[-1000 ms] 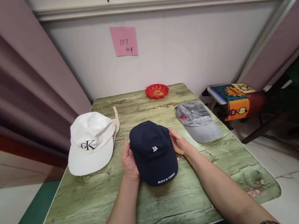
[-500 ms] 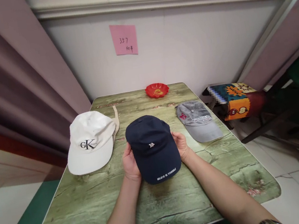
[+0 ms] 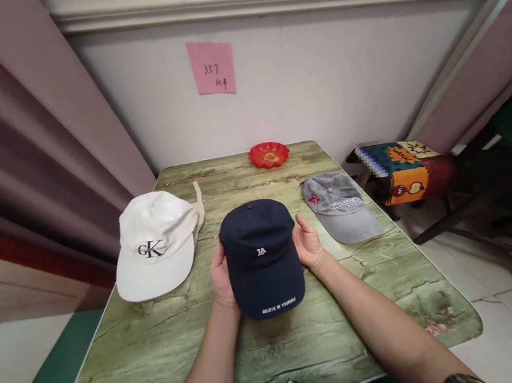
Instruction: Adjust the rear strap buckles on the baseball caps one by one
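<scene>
A navy baseball cap [image 3: 261, 242] with a small white "LA" badge is in front of me, its brim toward me with "BELIEVE IN YOURSELF" along the edge. My left hand [image 3: 222, 281] grips its left side, the fingers partly hidden behind the cap. At the right side my right hand [image 3: 310, 244] holds it too, thumb raised and fingertips out of sight. To the left lies a white cap [image 3: 155, 246] with black "CK" lettering and a beige strap sticking up. A grey cap [image 3: 341, 207] with a pink emblem and white script lies to the right.
A red scalloped dish [image 3: 269, 155] stands at the far edge of the green wood-pattern table [image 3: 301, 352]. Behind it, a pink note [image 3: 212, 67] is stuck on the white wall. A patterned stool [image 3: 406, 171] is beyond the table's right edge.
The navy cap has turned slightly and levelled out, its brim edge shifting left. My right hand has loosened a little, with its thumb now lifted away from the cap.
</scene>
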Available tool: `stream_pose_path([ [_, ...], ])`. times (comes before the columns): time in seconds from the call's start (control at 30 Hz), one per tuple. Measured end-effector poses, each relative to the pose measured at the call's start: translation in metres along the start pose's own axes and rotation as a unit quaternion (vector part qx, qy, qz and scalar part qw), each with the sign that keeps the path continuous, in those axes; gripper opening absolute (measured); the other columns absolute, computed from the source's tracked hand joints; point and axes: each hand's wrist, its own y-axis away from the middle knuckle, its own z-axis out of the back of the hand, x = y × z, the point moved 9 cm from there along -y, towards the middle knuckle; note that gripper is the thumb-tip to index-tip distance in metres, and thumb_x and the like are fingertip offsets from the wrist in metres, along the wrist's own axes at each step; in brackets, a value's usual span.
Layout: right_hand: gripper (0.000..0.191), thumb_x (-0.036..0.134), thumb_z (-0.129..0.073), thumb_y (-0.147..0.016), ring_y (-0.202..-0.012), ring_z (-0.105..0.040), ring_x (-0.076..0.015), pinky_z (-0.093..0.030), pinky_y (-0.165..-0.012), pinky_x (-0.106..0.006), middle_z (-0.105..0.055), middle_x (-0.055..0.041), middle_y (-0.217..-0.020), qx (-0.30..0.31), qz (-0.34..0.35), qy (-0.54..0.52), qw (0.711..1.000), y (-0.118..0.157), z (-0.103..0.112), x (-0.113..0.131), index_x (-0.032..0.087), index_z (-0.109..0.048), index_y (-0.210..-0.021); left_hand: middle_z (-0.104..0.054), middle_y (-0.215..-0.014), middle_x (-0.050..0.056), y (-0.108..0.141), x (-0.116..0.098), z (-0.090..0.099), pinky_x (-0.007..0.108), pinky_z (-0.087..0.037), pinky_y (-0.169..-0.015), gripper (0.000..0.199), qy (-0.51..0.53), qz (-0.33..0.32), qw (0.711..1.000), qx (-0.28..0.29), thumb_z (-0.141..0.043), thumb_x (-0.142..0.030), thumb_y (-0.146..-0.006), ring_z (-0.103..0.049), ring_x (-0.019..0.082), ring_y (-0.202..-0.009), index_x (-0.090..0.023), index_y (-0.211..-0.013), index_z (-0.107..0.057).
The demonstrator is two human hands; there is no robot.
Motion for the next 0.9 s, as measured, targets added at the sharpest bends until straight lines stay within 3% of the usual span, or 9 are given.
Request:
stream_pose_path([
  [0.13, 0.045, 0.053, -0.055, -0.088, -0.107, -0.069, -0.0270, -0.052, -0.097, -0.047, -0.076, -0.0110, -0.104, 0.018, -0.077, -0.036, 0.996, 0.011, -0.017, -0.027, 0.015, -0.063, -0.111, -0.076, -0.108, 0.002, -0.004, -0.017, 0.027, 0.055, -0.036, -0.113, 0.045, -0.015, -0.048, 0.998, -0.036, -0.038, -0.051, -0.096, -0.058, 0.029, -0.126, -0.027, -0.110, -0.074],
  [0.27, 0.020, 0.020, -0.064, -0.084, -0.090, -0.073, -0.0185, -0.058, -0.086, -0.031, -0.077, -0.0058, -0.097, -0.082, -0.041, -0.116, 0.989, 0.038, -0.012, -0.048, 0.014, -0.065, -0.104, -0.075, -0.112, 0.004, -0.014, -0.032, 0.054, 0.054, -0.041, -0.110, 0.048, -0.044, -0.097, 0.993, -0.052, -0.037, -0.052, -0.096, -0.061, 0.029, -0.122, -0.026, -0.117, -0.071],
  [0.37, 0.021, 0.010, -0.065, -0.083, -0.088, -0.073, -0.0143, -0.060, -0.081, -0.026, -0.076, -0.0020, -0.106, -0.135, 0.016, -0.164, 0.977, 0.063, -0.015, -0.050, 0.019, -0.065, -0.102, -0.075, -0.111, 0.003, -0.022, -0.028, 0.053, 0.053, -0.041, -0.111, 0.046, -0.036, -0.088, 0.995, -0.041, -0.037, -0.049, -0.096, -0.061, 0.028, -0.122, -0.026, -0.119, -0.070],
  [0.5, 0.032, 0.014, -0.071, -0.081, -0.090, -0.073, -0.0165, -0.062, -0.079, -0.030, -0.076, -0.0006, -0.107, -0.155, 0.048, -0.146, 0.976, 0.080, -0.028, -0.036, 0.023, -0.063, -0.111, -0.077, -0.104, 0.006, -0.028, -0.007, 0.028, 0.052, -0.040, -0.111, 0.045, 0.000, -0.026, 0.999, -0.029, -0.033, -0.041, -0.099, -0.062, 0.028, -0.120, -0.023, -0.113, -0.072],
  [0.6, 0.033, 0.014, -0.072, -0.080, -0.087, -0.074, -0.0186, -0.063, -0.079, -0.033, -0.077, -0.0026, -0.102, -0.163, 0.067, -0.101, 0.979, 0.078, -0.031, -0.005, 0.020, -0.064, -0.112, -0.076, -0.107, 0.009, -0.025, 0.001, 0.000, 0.051, -0.045, -0.106, 0.052, -0.001, -0.002, 1.000, 0.008, -0.031, -0.051, -0.099, -0.067, 0.027, -0.112, -0.021, -0.117, -0.069],
  [0.7, 0.024, 0.013, -0.068, -0.083, -0.080, -0.074, -0.0181, -0.064, -0.075, -0.031, -0.078, -0.0031, -0.094, -0.187, 0.118, -0.069, 0.973, 0.074, -0.028, 0.051, 0.017, -0.067, -0.106, -0.074, -0.109, 0.015, -0.019, 0.004, -0.018, 0.049, -0.054, -0.093, 0.061, -0.030, 0.023, 0.999, 0.040, -0.031, -0.060, -0.097, -0.071, 0.028, -0.100, -0.014, -0.121, -0.064],
  [0.83, 0.019, 0.012, -0.061, -0.088, -0.079, -0.074, -0.0158, -0.064, -0.073, -0.029, -0.078, -0.0014, -0.092, -0.224, 0.237, -0.070, 0.943, 0.082, -0.013, 0.142, 0.017, -0.067, -0.105, -0.069, -0.117, 0.023, -0.018, 0.004, -0.018, 0.046, -0.056, -0.089, 0.053, -0.055, 0.031, 0.998, 0.018, -0.035, -0.046, -0.100, -0.071, 0.029, -0.101, -0.006, -0.124, -0.060],
  [0.9, 0.020, 0.013, -0.060, -0.089, -0.082, -0.074, -0.0155, -0.064, -0.076, -0.028, -0.078, -0.0021, -0.093, -0.225, 0.292, -0.067, 0.927, 0.091, 0.002, 0.175, 0.017, -0.067, -0.107, -0.068, -0.119, 0.024, -0.019, 0.002, -0.013, 0.047, -0.056, -0.091, 0.048, -0.048, 0.022, 0.999, 0.001, -0.037, -0.042, -0.100, -0.070, 0.030, -0.102, -0.006, -0.122, -0.061],
])
